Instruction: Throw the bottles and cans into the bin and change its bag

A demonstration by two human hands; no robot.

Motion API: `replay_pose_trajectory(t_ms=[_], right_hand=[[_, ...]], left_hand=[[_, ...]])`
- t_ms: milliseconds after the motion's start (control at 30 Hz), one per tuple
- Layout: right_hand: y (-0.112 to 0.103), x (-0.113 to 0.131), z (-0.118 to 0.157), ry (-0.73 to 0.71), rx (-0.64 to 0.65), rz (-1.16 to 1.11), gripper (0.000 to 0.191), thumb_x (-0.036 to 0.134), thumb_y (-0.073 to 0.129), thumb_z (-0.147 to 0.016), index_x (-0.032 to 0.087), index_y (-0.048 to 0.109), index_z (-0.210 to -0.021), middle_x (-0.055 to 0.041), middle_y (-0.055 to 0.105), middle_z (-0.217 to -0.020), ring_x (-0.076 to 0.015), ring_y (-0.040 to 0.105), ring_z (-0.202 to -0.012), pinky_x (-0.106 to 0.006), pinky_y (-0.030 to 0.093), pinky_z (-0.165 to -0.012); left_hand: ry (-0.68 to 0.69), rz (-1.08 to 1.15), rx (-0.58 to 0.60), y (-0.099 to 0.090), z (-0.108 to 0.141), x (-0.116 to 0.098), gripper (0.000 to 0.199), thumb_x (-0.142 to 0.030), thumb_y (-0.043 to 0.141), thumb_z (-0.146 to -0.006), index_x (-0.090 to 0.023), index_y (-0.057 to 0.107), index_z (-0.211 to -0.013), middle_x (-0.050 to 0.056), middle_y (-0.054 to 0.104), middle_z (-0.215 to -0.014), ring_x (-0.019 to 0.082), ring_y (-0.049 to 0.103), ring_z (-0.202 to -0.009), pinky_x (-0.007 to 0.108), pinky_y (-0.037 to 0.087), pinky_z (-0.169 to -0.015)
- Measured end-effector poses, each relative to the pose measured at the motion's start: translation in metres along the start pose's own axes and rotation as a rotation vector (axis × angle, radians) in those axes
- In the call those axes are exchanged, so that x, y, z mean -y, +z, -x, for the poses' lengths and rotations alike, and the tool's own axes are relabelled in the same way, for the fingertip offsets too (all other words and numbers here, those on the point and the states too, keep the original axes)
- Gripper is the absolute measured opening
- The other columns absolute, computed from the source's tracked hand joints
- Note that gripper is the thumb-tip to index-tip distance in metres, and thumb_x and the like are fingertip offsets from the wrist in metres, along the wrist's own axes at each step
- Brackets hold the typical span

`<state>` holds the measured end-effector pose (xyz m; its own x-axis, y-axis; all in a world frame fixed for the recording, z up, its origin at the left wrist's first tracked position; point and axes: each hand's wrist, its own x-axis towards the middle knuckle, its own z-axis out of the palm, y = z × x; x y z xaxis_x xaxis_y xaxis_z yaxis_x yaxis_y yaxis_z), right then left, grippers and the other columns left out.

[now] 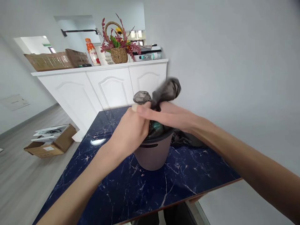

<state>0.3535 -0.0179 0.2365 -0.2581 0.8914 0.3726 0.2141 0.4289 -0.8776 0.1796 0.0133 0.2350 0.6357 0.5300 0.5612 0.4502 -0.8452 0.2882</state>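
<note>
A brownish-grey trash can [152,156] stands upright on the dark blue marbled table. Inside it sits a black plastic garbage bag [167,90], its gathered top rising above the rim in two loops. My left hand [134,125] is closed around the bag's neck from the left. From the right, my right hand [174,115] grips the same gathered plastic, its thumb reaching across to my left hand. Something greenish shows faintly through the bag below my fingers. The exact hold of the fingertips is partly hidden and slightly blurred.
Behind the can, more black plastic [187,140] lies on the table [112,193] by the wall. A white cabinet [112,90] at the back carries a flower basket [119,55], bottles and a brown crate [50,61]. An open cardboard box [52,145] rests on the floor at left.
</note>
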Motion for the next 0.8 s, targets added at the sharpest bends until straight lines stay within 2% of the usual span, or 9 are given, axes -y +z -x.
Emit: replay_pose_trajectory(t_ms=[67,133,233,367,467,567,633,700,800], right_hand=[[0.002,-0.002,-0.001,0.053,-0.065,0.063,0.042,0.067,0.070,-0.094,0.026,0.073,-0.098,-0.0063,0.076,-0.097,-0.0303,0.069,-0.108,-0.047,0.056,-0.104],[0.004,-0.009,-0.003,0.076,-0.187,0.076,0.049,0.072,0.058,-0.098,0.025,0.073,-0.101,-0.0087,0.076,-0.099,-0.0309,0.069,-0.108,-0.049,0.055,-0.104],[0.005,-0.019,-0.005,0.036,-0.325,-0.012,0.060,0.078,0.048,-0.100,0.024,0.072,-0.107,-0.0098,0.075,-0.095,-0.0291,0.070,-0.101,-0.046,0.059,-0.095],[-0.006,-0.018,0.003,-0.042,-0.193,-0.079,0.064,0.079,0.041,-0.101,0.023,0.072,-0.096,-0.0084,0.073,-0.090,-0.0246,0.069,-0.091,-0.040,0.061,-0.086],[-0.020,-0.009,0.015,-0.111,0.051,0.139,0.053,0.069,0.049,-0.104,0.024,0.072,-0.084,-0.0047,0.074,-0.092,-0.0232,0.069,-0.094,-0.039,0.057,-0.095],[-0.032,-0.004,0.024,-0.210,0.174,0.307,0.032,0.051,0.059,-0.103,0.025,0.075,-0.093,-0.0032,0.078,-0.101,-0.0237,0.070,-0.098,-0.038,0.055,-0.095],[-0.036,-0.005,0.027,-0.280,0.140,0.384,0.018,0.037,0.061,-0.101,0.025,0.074,-0.104,-0.0030,0.079,-0.105,-0.0235,0.071,-0.098,-0.036,0.054,-0.090],[-0.038,-0.007,0.027,-0.306,0.040,0.505,0.020,0.025,0.062,-0.096,0.025,0.069,-0.115,-0.0014,0.079,-0.096,-0.0212,0.070,-0.087,-0.033,0.051,-0.081],[-0.038,-0.014,0.024,-0.323,-0.131,0.701,0.023,0.016,0.062,-0.088,0.025,0.061,-0.109,0.0027,0.072,-0.077,-0.0174,0.060,-0.068,-0.030,0.043,-0.067]], left_hand=[[0.063,-0.134,0.087,0.001,0.000,-0.004,0.025,-0.018,0.043,-0.102,-0.020,0.065,-0.090,0.011,0.070,-0.089,0.028,0.064,-0.080,0.043,0.048,-0.084],[0.077,-0.159,0.102,0.001,0.000,-0.005,0.026,-0.024,0.045,-0.104,-0.020,0.068,-0.093,0.011,0.072,-0.090,0.030,0.067,-0.086,0.048,0.047,-0.094],[-0.003,-0.033,0.085,-0.001,-0.001,0.001,0.026,-0.039,0.053,-0.105,-0.021,0.072,-0.098,0.008,0.075,-0.090,0.028,0.068,-0.086,0.043,0.050,-0.091],[-0.134,0.293,0.203,-0.009,-0.007,0.017,0.031,-0.049,0.063,-0.099,-0.023,0.079,-0.098,0.005,0.079,-0.095,0.022,0.070,-0.083,0.033,0.055,-0.078],[-0.238,0.531,0.297,-0.014,-0.013,0.028,0.026,-0.046,0.070,-0.092,-0.023,0.080,-0.095,0.006,0.081,-0.098,0.020,0.073,-0.083,0.031,0.059,-0.077],[-0.305,0.618,0.312,-0.015,-0.015,0.033,0.021,-0.043,0.071,-0.093,-0.023,0.078,-0.096,0.007,0.081,-0.096,0.018,0.074,-0.081,0.028,0.059,-0.072],[-0.310,0.591,0.274,-0.014,-0.015,0.034,0.018,-0.040,0.071,-0.093,-0.023,0.077,-0.095,0.006,0.079,-0.093,0.017,0.072,-0.079,0.025,0.056,-0.067],[-0.304,0.540,0.222,-0.012,-0.015,0.031,0.017,-0.038,0.070,-0.093,-0.022,0.076,-0.094,0.005,0.078,-0.091,0.016,0.069,-0.076,0.025,0.054,-0.065],[-0.261,0.464,0.142,-0.010,-0.012,0.023,0.016,-0.035,0.068,-0.094,-0.021,0.072,-0.092,0.005,0.076,-0.091,0.016,0.067,-0.078,0.027,0.052,-0.070]])
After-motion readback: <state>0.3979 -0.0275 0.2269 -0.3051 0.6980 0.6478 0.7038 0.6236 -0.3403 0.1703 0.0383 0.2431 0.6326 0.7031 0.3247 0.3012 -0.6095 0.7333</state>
